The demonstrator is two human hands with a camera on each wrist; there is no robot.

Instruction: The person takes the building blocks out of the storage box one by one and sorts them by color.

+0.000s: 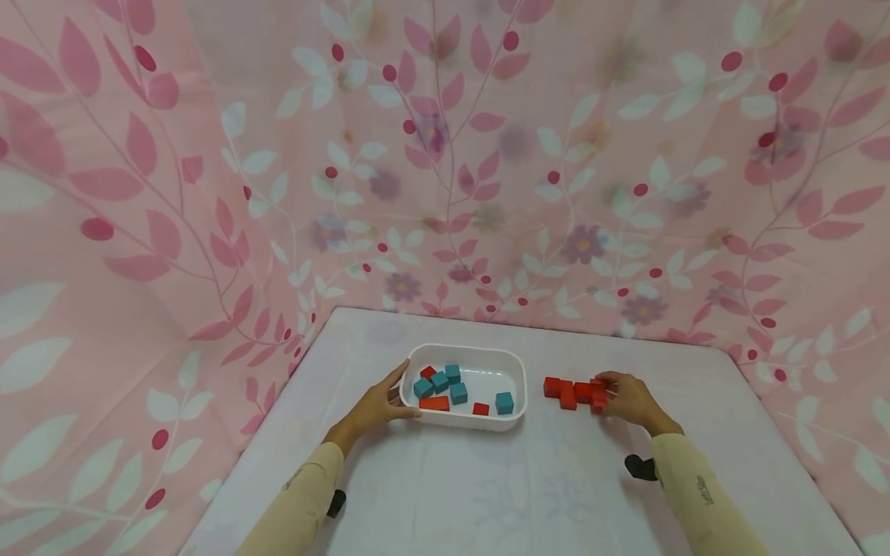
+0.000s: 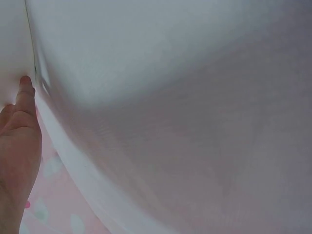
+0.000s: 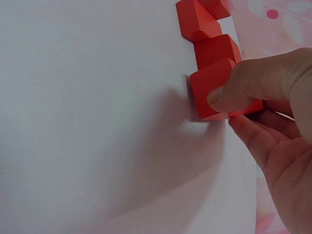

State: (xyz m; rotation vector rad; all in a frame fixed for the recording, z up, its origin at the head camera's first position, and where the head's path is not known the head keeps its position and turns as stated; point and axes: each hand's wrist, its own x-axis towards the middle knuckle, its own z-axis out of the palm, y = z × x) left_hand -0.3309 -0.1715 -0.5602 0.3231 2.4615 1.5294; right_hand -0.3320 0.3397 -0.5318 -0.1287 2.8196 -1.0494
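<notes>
A white tray (image 1: pixel 464 421) holds several teal blocks (image 1: pixel 458 393) and a few red blocks (image 1: pixel 434 404). My left hand (image 1: pixel 375 403) spans the tray's left end, its fingertips at the rim and its thumb by the near corner. In the left wrist view its straight fingers (image 2: pixel 25 95) touch a white edge. To the right of the tray, a row of red blocks (image 1: pixel 567 395) lies on the table. My right hand (image 1: pixel 629 398) pinches the red block (image 3: pixel 209 90) at the row's right end between thumb and fingers. In the right wrist view this block sits right against its neighbour (image 3: pixel 217 52).
The white-covered table (image 1: pixel 473 494) carries the tray and blocks. Pink floral cloth (image 1: pixel 459 193) hangs behind it and along both sides. Dark straps (image 1: pixel 640 467) show beneath the sleeves.
</notes>
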